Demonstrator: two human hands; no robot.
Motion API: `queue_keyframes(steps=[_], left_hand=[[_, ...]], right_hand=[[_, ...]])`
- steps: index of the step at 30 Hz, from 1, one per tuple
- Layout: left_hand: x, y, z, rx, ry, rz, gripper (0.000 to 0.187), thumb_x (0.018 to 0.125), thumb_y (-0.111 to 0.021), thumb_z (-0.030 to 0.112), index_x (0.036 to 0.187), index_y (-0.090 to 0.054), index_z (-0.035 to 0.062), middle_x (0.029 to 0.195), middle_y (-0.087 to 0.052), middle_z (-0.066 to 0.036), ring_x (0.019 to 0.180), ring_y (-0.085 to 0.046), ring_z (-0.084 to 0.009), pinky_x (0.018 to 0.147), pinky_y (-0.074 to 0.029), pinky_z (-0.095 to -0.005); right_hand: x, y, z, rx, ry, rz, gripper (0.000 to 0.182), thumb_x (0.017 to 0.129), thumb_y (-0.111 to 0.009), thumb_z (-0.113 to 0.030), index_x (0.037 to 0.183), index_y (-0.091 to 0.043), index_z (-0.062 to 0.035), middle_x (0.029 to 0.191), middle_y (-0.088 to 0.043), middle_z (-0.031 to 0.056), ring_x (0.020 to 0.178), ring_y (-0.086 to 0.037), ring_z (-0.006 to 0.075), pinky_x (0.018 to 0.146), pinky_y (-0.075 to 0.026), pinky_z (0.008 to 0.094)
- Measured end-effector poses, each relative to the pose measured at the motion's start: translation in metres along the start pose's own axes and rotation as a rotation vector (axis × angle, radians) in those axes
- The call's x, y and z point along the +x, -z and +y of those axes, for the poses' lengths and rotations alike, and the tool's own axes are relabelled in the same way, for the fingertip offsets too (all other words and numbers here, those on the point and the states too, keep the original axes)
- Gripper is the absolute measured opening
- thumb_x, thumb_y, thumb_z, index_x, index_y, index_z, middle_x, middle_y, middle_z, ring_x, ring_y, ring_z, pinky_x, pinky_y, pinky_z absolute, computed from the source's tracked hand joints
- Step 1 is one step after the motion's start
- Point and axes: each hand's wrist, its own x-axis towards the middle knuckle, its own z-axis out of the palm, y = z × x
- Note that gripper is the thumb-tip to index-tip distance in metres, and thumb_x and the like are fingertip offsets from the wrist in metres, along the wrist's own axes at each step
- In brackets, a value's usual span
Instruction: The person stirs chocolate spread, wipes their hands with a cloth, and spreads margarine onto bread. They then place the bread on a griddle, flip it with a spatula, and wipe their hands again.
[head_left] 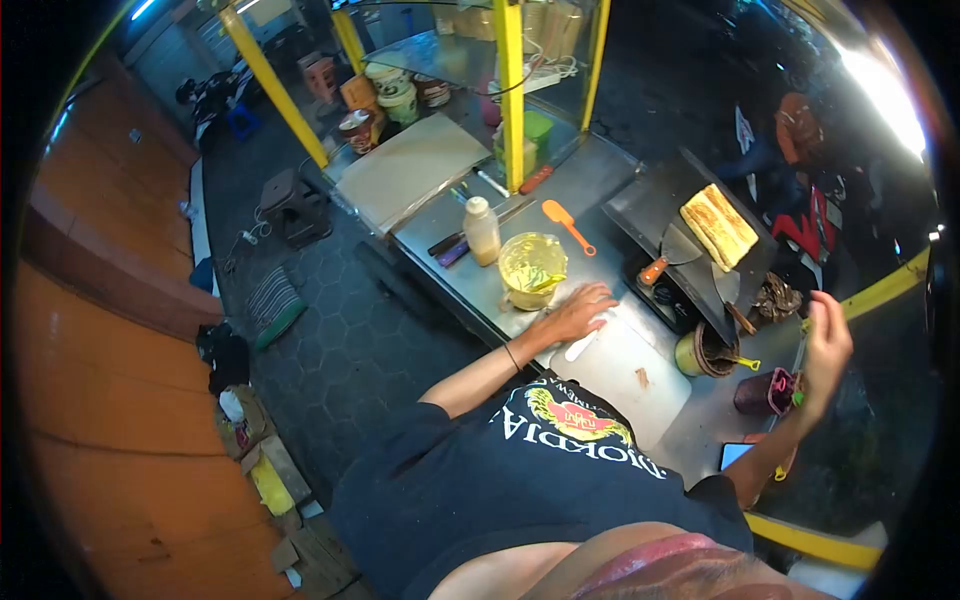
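Note:
My left hand (580, 312) rests with its fingers stretched out at the upper edge of a white cutting board (625, 385), beside a pale yellow tub (530, 268) smeared inside. A small brown scrap (642, 377) lies on the board. My right hand (828, 345) is raised at the right with fingers extended, and I see nothing in it. Close to it are a brown-smeared pot (700, 352) with a yellow handle sticking out and a dark red container (765, 392). Toasted bread (719, 227) lies on the black griddle (640, 205), beside a scraper with an orange handle (653, 271) and another scraper (730, 290).
A capped bottle (481, 230) and an orange spatula (567, 224) are on the metal counter. A phone (735, 456) lies near its right side. Yellow posts (510, 100) frame the stall. A crumpled dark cloth (778, 299) sits by the griddle. A stool (295, 205) stands at left.

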Motion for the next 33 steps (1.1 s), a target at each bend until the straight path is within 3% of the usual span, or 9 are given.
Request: queue_keyframes(steps=[3,6,9,13,16,18,24,29,33], left_hand=[[-0.014,0.021,0.032,-0.294,0.062,-0.14,0.036,0.088,-0.063,0.016,0.123,-0.058,0.0078,0.133,-0.051,-0.015,0.13,-0.043,-0.0326,0.109,-0.035,-0.0419],[-0.066,0.054,0.046,-0.381,0.264,-0.008,0.035,0.091,-0.062,0.017,0.125,-0.059,0.0095,0.133,-0.054,-0.013,0.13,-0.045,-0.0287,0.108,-0.036,-0.0402],[-0.152,0.062,0.017,-1.039,0.765,0.213,0.031,0.099,-0.055,0.023,0.12,-0.059,0.0003,0.107,-0.067,-0.008,0.099,-0.065,-0.0161,0.087,-0.051,-0.0308],[-0.321,-0.006,-0.045,-0.35,1.43,0.125,0.046,0.095,-0.056,0.041,0.111,-0.064,-0.0011,0.104,-0.069,-0.012,0.097,-0.064,-0.0195,0.084,-0.05,-0.0316],[-0.377,-0.066,-0.046,-0.634,1.528,-0.106,0.047,0.095,-0.055,0.042,0.115,-0.065,0.0006,0.111,-0.068,-0.008,0.104,-0.062,-0.0229,0.09,-0.048,-0.0347],[-0.371,-0.075,-0.03,-0.806,1.575,0.033,0.048,0.095,-0.055,0.042,0.115,-0.065,0.0004,0.11,-0.068,-0.008,0.104,-0.062,-0.0224,0.089,-0.049,-0.0344],[-0.359,-0.073,-0.012,-0.902,1.558,0.347,0.048,0.094,-0.056,0.043,0.114,-0.065,-0.0003,0.109,-0.068,-0.01,0.103,-0.063,-0.0211,0.088,-0.049,-0.0336],[-0.357,-0.068,0.002,-0.847,1.517,0.52,0.049,0.094,-0.057,0.043,0.114,-0.065,-0.0008,0.108,-0.068,-0.012,0.102,-0.063,-0.02,0.087,-0.049,-0.0328],[-0.375,-0.054,-0.001,-1.022,1.492,0.489,0.052,0.094,-0.055,0.045,0.115,-0.065,-0.0013,0.111,-0.068,-0.011,0.104,-0.063,-0.0201,0.09,-0.048,-0.0324]], right_hand=[[0.009,-0.078,0.083,-0.411,-0.082,-0.57,0.035,0.087,-0.067,-0.025,0.113,-0.063,-0.0017,0.107,-0.065,0.0236,0.096,-0.063,0.0405,0.086,-0.048,0.0423],[-0.011,-0.103,0.081,-0.36,-0.291,-0.566,0.038,0.085,-0.068,-0.028,0.113,-0.063,-0.0032,0.106,-0.067,0.0213,0.102,-0.063,0.0397,0.086,-0.049,0.0441],[-0.022,-0.111,0.066,-0.343,-0.337,-0.477,0.037,0.085,-0.068,-0.029,0.112,-0.064,-0.0034,0.106,-0.068,0.0202,0.102,-0.063,0.0386,0.086,-0.049,0.0436],[-0.027,-0.126,0.084,-0.327,-0.411,-0.322,0.036,0.086,-0.068,-0.029,0.11,-0.064,-0.0026,0.104,-0.069,0.0201,0.103,-0.064,0.0384,0.085,-0.049,0.0437],[-0.021,-0.136,0.149,-0.132,-0.358,-0.335,0.031,0.086,-0.067,-0.026,0.1,-0.067,0.0024,0.088,-0.07,0.0178,0.086,-0.066,0.0279,0.079,-0.049,0.0382],[-0.018,-0.133,0.168,0.013,-0.308,-0.361,0.029,0.086,-0.066,-0.023,0.087,-0.069,0.0054,0.074,-0.067,0.0131,0.072,-0.059,0.0155,0.071,-0.047,0.0324],[0.029,-0.086,0.162,0.086,-0.196,-0.306,0.027,0.092,-0.057,-0.016,0.088,-0.064,0.01,0.072,-0.063,0.0033,0.072,-0.052,0.0088,0.067,-0.043,0.0262],[0.074,-0.129,0.18,0.207,-0.112,-0.146,0.033,0.095,-0.058,-0.026,0.11,-0.065,0.0026,0.095,-0.071,0.0117,0.086,-0.066,0.0154,0.079,-0.048,0.0276],[0.068,-0.163,0.143,-0.284,-0.159,-0.269,0.031,0.091,-0.057,-0.028,0.106,-0.07,-0.0049,0.097,-0.069,0.0219,0.097,-0.066,0.0384,0.082,-0.05,0.042]])
